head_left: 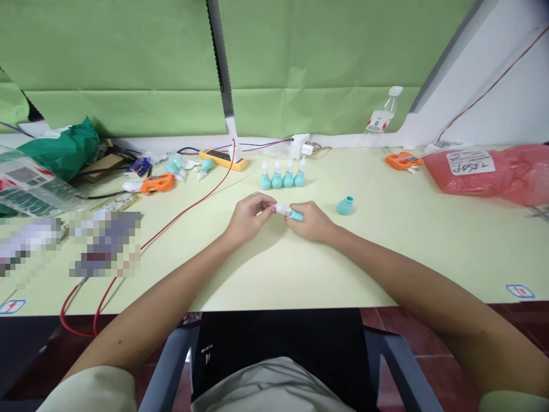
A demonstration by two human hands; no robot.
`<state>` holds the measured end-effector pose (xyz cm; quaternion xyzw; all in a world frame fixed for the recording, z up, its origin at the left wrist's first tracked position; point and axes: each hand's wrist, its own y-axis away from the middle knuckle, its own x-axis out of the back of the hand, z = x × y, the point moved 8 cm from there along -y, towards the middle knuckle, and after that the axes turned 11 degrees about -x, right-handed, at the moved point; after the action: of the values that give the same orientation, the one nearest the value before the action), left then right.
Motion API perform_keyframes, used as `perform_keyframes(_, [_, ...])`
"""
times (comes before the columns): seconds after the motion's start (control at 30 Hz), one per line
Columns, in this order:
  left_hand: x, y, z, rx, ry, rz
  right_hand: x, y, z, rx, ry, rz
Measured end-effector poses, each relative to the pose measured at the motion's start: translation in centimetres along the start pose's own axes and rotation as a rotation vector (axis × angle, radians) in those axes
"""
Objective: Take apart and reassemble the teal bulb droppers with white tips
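Observation:
Over the middle of the table, my left hand (252, 216) pinches the whitish tip of a small nozzle piece (288, 211), translucent at one end and teal at the other. Closed round its teal end is my right hand (312, 221); the fingers hide part of that end. To the right lies a loose teal rubber bulb (345, 206), its open neck tilted up. Behind my hands stands a row of several upright bulb aspirators (282, 175), teal at the base with clear pointed tips.
A red cable (189, 207) crosses the table on the left. Orange-handled tools lie left (158, 183) and right (403, 161). A yellow multimeter-like device (223, 159), a plastic bottle (381, 117) and a red bag (484, 171) line the back; a green bag (64, 149) sits left.

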<state>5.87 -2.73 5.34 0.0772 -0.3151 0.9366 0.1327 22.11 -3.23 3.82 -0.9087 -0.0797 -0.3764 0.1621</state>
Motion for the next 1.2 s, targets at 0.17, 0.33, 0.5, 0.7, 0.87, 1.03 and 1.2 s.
perform_keyframes(0.17, [-0.5, 0.2, -0.9, 0.149, 0.165, -0.020, -0.1, 0.0, -0.1, 0.036, 0.046, 0.007])
perform_keyframes(0.33, [-0.7, 0.3, -1.0, 0.239, 0.283, 0.035, 0.5, -0.4, -0.1, 0.061, 0.001, 0.034])
perform_keyframes(0.5, [-0.1, 0.3, -1.5, 0.274, 0.354, 0.146, 4.3, -1.3, 1.9, -0.052, -0.157, 0.296])
perform_keyframes(0.7, [-0.4, 0.4, -2.1, 0.295, 0.336, 0.158, 4.3, -2.6, 4.2, -0.154, -0.039, 0.264])
perform_keyframes(0.87, [-0.5, 0.7, -2.5, 0.339, 0.287, 0.149, 1.8, -4.0, 3.8, -0.131, 0.067, 0.127])
perform_keyframes(1.03, [-0.4, 0.7, -2.7, 0.348, 0.280, 0.148, 1.1, -4.8, 3.6, -0.120, 0.171, 0.120])
perform_keyframes(1.2, [-0.4, 0.6, -2.6, 0.346, 0.282, 0.151, 0.9, -4.9, 3.9, -0.127, 0.214, 0.113])
